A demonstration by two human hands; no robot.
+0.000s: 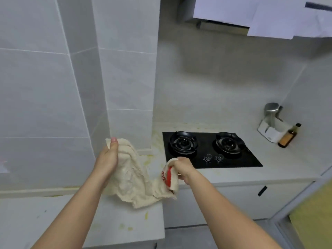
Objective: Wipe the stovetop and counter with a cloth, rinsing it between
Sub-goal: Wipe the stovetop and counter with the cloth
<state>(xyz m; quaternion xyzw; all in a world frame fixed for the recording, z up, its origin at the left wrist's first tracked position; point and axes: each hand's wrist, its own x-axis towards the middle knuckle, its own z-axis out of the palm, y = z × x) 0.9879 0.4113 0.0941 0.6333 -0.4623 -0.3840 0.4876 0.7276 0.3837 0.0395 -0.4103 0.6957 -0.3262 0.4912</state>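
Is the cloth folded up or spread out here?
Spread out, loosely: the cloth hangs crumpled between the left hand and right hand, each gripping one end.

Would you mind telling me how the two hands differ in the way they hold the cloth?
The left hand grips a plain cream end of the cloth, raised, thumb up; the right hand grips the red-printed end, lower and nearer the stovetop. The left hand is in front of the tiled wall, the right over the counter edge. Both curl round the same cloth.
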